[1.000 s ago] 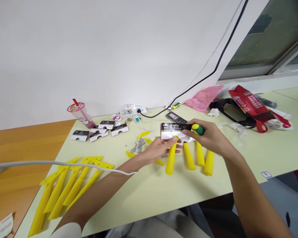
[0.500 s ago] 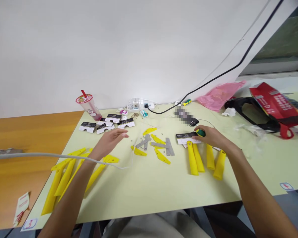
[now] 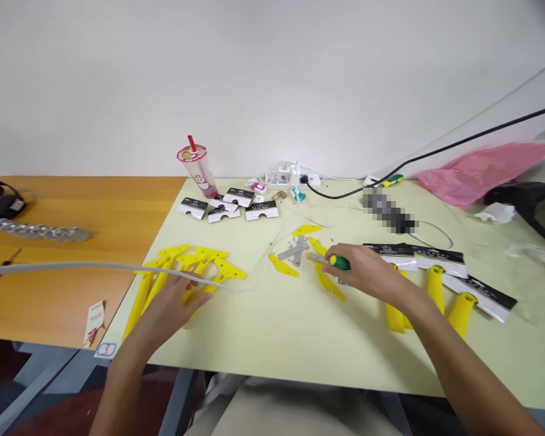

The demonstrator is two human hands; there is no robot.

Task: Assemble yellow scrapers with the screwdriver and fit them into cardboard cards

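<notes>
My left hand (image 3: 170, 303) reaches over the yellow T-shaped handles (image 3: 204, 257) at the table's left. Its thumb and fingers are apart around the nearest handle, and I see no firm grip. My right hand (image 3: 363, 269) is closed on a screwdriver with a green and yellow handle (image 3: 340, 262); its shaft is hidden. This hand is over the right part of a spread of yellow curved pieces (image 3: 284, 265), grey metal plates (image 3: 295, 249) and small screws. Yellow tubular grips (image 3: 435, 284) lie to its right, partly behind my forearm.
Black and white cards (image 3: 261, 210) lie beside a drink cup (image 3: 200, 172) at the back left. A power strip (image 3: 284, 177) stands along the wall, with another green-yellow tool (image 3: 393, 180) farther right. A pale cable (image 3: 95, 266) crosses in front of my left arm.
My left hand has moved left and down to the yellow T-shaped handles. My right hand has carried the screwdriver left, from the cards to the loose pieces. The view has turned left.
</notes>
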